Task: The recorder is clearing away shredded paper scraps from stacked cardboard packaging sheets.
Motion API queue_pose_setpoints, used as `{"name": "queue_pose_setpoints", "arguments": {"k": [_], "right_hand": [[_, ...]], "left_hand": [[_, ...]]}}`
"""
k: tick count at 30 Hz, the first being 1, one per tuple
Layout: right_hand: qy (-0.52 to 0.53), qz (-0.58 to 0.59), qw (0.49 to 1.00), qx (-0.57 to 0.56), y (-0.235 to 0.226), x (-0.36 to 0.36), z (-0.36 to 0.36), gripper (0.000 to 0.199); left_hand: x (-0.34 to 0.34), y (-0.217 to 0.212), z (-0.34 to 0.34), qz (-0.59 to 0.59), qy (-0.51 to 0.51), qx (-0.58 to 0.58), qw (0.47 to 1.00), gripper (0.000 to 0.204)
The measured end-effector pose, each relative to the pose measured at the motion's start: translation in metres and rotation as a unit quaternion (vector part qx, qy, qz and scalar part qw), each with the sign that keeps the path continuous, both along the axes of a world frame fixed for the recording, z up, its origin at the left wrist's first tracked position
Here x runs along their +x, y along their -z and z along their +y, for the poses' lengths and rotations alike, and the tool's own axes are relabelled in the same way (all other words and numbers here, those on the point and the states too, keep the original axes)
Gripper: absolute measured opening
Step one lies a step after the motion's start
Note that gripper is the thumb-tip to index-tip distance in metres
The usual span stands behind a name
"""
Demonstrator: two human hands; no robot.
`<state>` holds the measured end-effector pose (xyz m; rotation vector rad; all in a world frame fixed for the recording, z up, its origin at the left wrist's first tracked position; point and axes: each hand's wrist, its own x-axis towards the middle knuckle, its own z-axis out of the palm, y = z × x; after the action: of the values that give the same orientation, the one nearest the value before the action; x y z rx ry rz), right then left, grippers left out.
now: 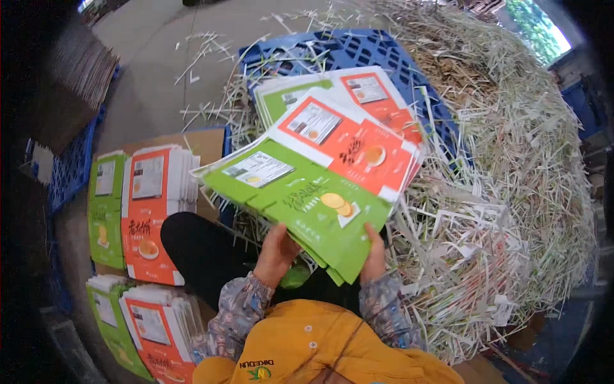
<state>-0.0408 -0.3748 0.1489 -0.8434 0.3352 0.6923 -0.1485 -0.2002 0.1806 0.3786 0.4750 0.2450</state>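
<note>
In front of me, tilted, is a small stack of printed box sheets [307, 192], with a green half nearer me and an orange half farther off. My left hand [277, 255] is closed on its near edge, the fingers partly hidden beneath. At the near right corner my right hand [375, 257] grips the same sheets, thumb on the green face. Behind them, more green and orange sheets [284, 102] lie on a blue plastic pallet [377, 48], partly covered by the held ones.
To my left stand two piles of the same sheets, a farther pile [147, 211] and a nearer pile [137, 320]. A large heap of shredded paper strips [505, 192] fills the right side. Stacked brown cardboard [73, 83] rises at the far left. Loose strips litter the grey floor [153, 70].
</note>
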Motion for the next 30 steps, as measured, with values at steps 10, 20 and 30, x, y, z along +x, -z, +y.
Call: {"name": "queue_pose_setpoints", "arguments": {"k": [10,20,30], "right_hand": [[0.009,0.031,0.999,-0.012,0.04,-0.041,0.046,0.03],[-0.309,0.03,0.947,-0.081,0.026,-0.033,0.04,0.029],[0.072,-0.248,0.876,-0.407,0.059,0.137,0.003,0.027]], "left_hand": [[-0.006,0.025,0.048,0.218,-0.062,0.126,0.966,0.032],[-0.02,0.075,0.098,0.197,-0.06,0.181,0.962,0.031],[-0.032,0.095,0.112,0.263,-0.061,0.116,0.956,0.029]]}}
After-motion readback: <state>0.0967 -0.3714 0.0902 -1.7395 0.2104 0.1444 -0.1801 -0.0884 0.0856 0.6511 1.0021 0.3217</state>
